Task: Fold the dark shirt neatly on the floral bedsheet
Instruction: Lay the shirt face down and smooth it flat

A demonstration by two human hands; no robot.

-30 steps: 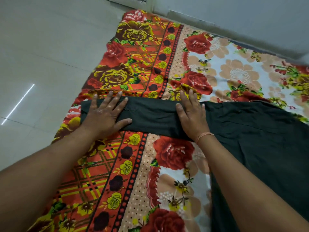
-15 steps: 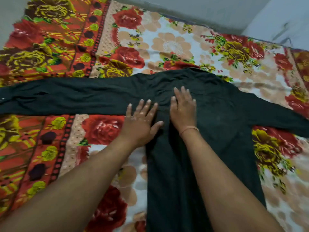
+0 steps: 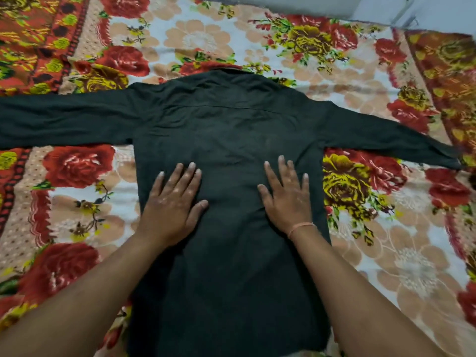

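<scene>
The dark shirt (image 3: 229, 140) is lying back-up and spread flat across the middle of the floral bedsheet (image 3: 195, 39), collar pointing away from the person, hem running out of view at the bottom. Its left sleeve (image 3: 64, 119) is stretching straight out past the frame edge. Next, the left hand (image 3: 171, 202) is resting palm-down on the left side of the back panel, fingers spread and flat, pinching nothing. The right hand (image 3: 287, 198) is doing the same on the right side, a thin thread band (image 3: 300, 228) circling its wrist. Farthest right, the right sleeve (image 3: 391, 137) is angling slightly downward, its cuff lying near the frame edge.

The cloth is looking thin, soft and limp — likely light, creasing easily, and sliding little on the textured sheet. A sensible hold is probably a pinch at the shoulder seam and side hem together, so one side folds over in a straight line.

Half a second ago both hands were sitting close together near the left armpit; now they are lying apart and centred, and the view is showing both sleeves.
</scene>
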